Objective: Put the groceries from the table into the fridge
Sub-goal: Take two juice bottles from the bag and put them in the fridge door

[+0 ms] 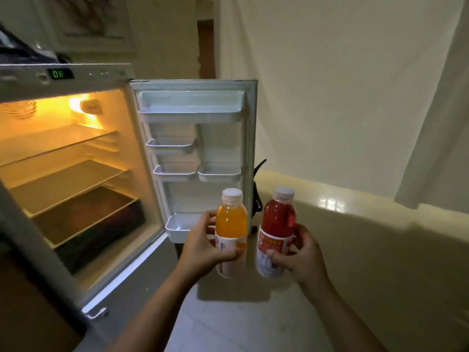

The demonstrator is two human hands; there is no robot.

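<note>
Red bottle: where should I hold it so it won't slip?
Hold the red bottle around its labelled middle, coming in from the side, just as the right hand does now. It stands upright, and the body there is straight and wide; the neck under the white cap is narrower, probably a weaker grip.

Green display (61, 73) on the fridge's top panel (101, 75) reads "08". My bottle labels: print too blurred to read.
</note>
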